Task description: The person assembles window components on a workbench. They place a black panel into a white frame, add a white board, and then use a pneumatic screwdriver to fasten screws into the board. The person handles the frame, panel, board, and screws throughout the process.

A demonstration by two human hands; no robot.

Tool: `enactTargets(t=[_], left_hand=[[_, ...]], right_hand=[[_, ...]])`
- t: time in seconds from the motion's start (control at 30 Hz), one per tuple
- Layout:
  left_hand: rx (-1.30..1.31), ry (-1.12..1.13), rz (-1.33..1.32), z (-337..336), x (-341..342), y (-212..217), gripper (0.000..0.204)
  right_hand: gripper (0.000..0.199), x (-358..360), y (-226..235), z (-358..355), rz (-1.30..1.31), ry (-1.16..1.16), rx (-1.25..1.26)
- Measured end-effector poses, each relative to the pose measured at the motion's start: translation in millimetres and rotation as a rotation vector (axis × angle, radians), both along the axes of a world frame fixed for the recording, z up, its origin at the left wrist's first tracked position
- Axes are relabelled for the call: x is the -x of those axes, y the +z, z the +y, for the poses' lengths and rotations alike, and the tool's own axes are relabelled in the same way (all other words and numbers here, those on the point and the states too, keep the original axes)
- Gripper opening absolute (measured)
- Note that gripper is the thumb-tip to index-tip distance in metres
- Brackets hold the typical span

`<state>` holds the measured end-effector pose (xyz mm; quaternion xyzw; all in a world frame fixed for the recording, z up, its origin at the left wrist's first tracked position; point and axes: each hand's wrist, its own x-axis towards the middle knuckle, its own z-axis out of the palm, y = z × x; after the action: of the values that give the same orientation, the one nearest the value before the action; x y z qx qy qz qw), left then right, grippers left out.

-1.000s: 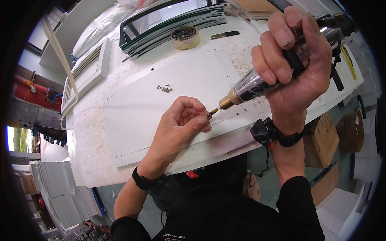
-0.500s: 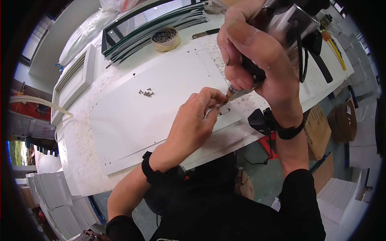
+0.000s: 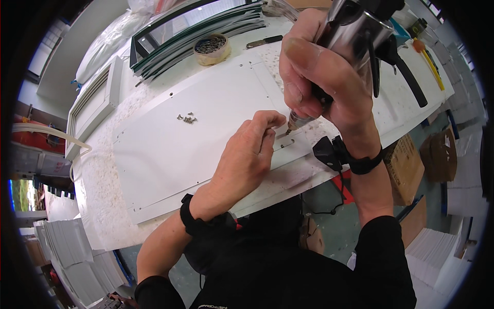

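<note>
While our right hand (image 3: pixel 332 67) clenches the metal-bodied driver (image 3: pixel 355 38), the tool's long axis slants from its raised rear, over the worktop's (image 3: pixel 95 195) right part, down and leftward to the bit, which points at the white panel (image 3: pixel 164 154) close to its near right corner. We cannot tell whether the tip touches the panel. Our left hand (image 3: pixel 244 154) rests low over the panel with fingers curled, fingertips just beside the driver's nose; we cannot tell whether they pinch anything. The panel's long axis runs obliquely, its near edge roughly following the worktop's near edge and its left end angled toward us. Loose screws (image 3: pixel 189 120) lie together between the panel's middle and far edge, and a broad stretch of panel separates our left hand from its left edge. Past the far edge stand a round tub (image 3: pixel 213 59) of small metal pieces and a dark-handled flat tool (image 3: pixel 271 39); dark-edged panes (image 3: pixel 172 49) lie beyond them. A white slatted frame (image 3: pixel 95 113) occupies the worktop's left edge. Rightward, worktop surface extends to a yellow tool (image 3: pixel 431 67) near the right edge.
</note>
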<state>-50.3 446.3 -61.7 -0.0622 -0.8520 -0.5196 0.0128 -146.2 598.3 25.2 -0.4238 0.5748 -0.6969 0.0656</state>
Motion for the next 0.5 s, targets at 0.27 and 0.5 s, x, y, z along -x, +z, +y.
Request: enactTargets(t=[0.27,0.5], left_hand=[[0.057,-0.022,0.058,-2.5,-0.2,1.1,0.024],[0.191,0.173,0.115,-55.9,-24.9,21.8,0.022]], right_hand=[[0.025,-7.3,-3.1,-6.5,-0.141,0.118,0.001],[0.029,-3.0,6.4,9.3,0.040,0.135,0.095]])
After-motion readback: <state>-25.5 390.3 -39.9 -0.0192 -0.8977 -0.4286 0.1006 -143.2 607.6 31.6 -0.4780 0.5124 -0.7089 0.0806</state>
